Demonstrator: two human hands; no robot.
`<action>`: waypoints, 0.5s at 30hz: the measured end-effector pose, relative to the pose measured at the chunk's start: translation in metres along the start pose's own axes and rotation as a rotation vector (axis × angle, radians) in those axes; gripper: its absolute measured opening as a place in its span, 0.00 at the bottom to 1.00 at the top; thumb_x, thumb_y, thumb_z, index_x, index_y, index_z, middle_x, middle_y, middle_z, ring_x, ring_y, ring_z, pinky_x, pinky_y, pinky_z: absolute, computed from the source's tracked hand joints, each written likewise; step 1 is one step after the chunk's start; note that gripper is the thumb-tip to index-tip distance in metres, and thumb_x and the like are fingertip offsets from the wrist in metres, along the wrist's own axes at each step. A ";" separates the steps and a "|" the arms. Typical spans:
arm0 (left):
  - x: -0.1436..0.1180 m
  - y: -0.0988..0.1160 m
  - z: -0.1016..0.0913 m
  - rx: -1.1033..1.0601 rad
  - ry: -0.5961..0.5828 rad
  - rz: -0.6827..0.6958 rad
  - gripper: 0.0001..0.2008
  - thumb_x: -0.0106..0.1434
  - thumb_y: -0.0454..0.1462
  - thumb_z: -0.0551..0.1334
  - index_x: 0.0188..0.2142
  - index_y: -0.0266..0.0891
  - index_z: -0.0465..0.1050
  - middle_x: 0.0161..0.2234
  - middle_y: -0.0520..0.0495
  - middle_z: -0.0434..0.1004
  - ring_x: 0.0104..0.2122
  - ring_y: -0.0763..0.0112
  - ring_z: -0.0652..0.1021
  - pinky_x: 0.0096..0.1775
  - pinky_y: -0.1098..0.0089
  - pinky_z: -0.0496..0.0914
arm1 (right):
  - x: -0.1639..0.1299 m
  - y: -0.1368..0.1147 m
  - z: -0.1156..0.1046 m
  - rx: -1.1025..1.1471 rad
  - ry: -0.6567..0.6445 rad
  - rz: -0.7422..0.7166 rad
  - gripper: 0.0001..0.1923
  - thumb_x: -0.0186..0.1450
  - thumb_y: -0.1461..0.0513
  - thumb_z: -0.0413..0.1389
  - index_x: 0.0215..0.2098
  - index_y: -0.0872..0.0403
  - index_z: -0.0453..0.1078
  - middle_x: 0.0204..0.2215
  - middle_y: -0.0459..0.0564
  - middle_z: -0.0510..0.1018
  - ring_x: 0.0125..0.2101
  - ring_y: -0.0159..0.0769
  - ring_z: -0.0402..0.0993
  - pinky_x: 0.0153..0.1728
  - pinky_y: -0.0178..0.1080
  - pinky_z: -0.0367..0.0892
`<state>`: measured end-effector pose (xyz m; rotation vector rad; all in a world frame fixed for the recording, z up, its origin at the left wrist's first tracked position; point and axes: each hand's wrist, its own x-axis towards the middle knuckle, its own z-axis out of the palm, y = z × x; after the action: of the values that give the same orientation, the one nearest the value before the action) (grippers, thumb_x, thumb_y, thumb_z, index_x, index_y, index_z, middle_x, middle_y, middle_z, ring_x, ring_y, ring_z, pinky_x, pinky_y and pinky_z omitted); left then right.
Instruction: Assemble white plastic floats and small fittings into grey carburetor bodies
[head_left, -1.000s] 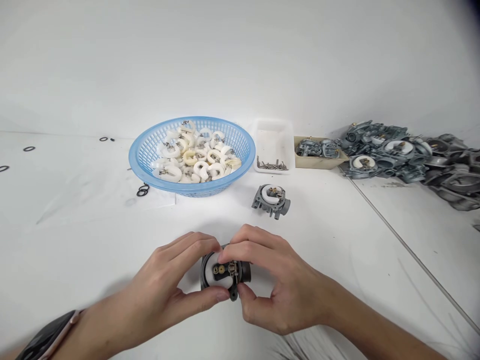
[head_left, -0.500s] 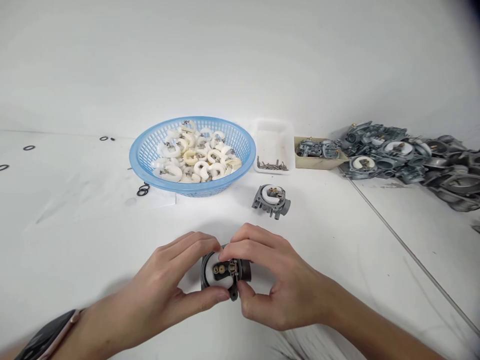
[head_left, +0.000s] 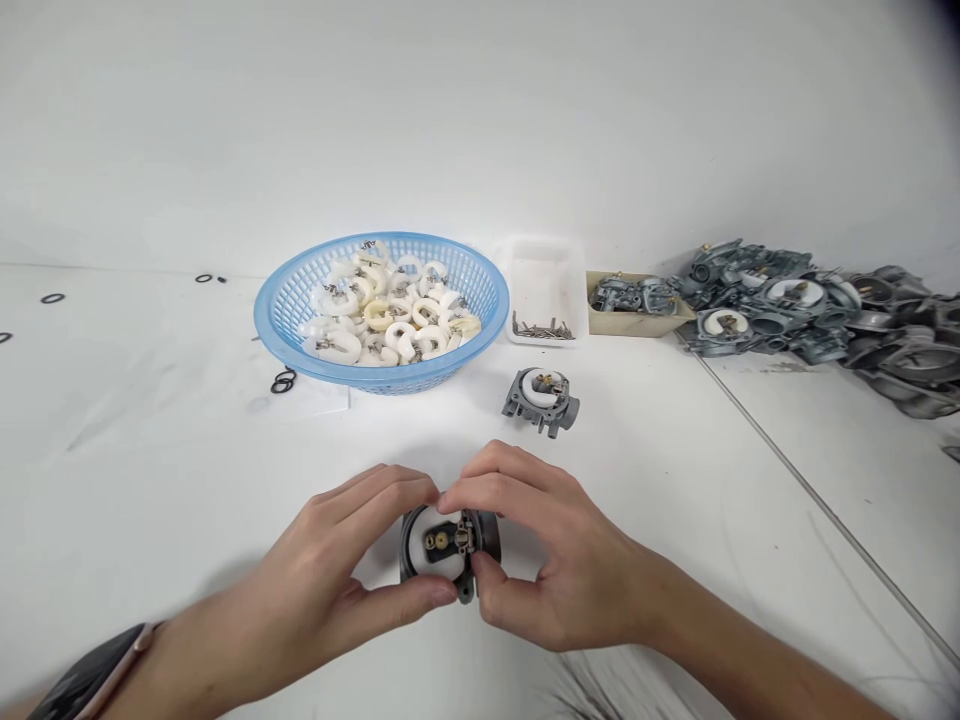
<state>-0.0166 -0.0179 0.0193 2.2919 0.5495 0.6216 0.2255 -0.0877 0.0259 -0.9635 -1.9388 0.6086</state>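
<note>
Head view: the left hand [head_left: 341,565] and right hand [head_left: 551,570] together pinch a dark carburetor body [head_left: 444,545] just above the white table [head_left: 150,480], fingers curled tight around it, thumbs underneath. A second carburetor body [head_left: 541,400] lies beyond, near the blue basket [head_left: 300,345] of white floats [head_left: 386,315].

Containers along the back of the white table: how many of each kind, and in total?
Round blue plastic mesh basket holding white ring-shaped floats: 1
Shallow white rectangular plastic tray with small metal pins: 1
Shallow beige rectangular tray with grey metal castings: 1
Total: 3
</note>
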 end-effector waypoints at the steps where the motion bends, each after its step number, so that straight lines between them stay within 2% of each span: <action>1: 0.000 0.000 0.000 -0.005 0.005 0.006 0.12 0.75 0.47 0.68 0.50 0.47 0.70 0.43 0.51 0.81 0.37 0.66 0.81 0.37 0.73 0.76 | 0.000 0.000 0.000 -0.001 -0.001 0.002 0.23 0.62 0.72 0.56 0.54 0.53 0.73 0.41 0.49 0.77 0.38 0.36 0.74 0.41 0.40 0.73; 15: 0.003 0.004 -0.002 0.031 -0.014 -0.009 0.13 0.74 0.46 0.69 0.52 0.49 0.70 0.43 0.53 0.81 0.37 0.68 0.83 0.39 0.75 0.77 | 0.001 0.001 0.001 -0.009 0.004 0.004 0.24 0.61 0.72 0.55 0.54 0.52 0.73 0.41 0.48 0.76 0.37 0.36 0.74 0.40 0.39 0.72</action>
<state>-0.0145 -0.0174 0.0246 2.3199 0.5664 0.5962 0.2248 -0.0866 0.0254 -0.9731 -1.9378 0.6001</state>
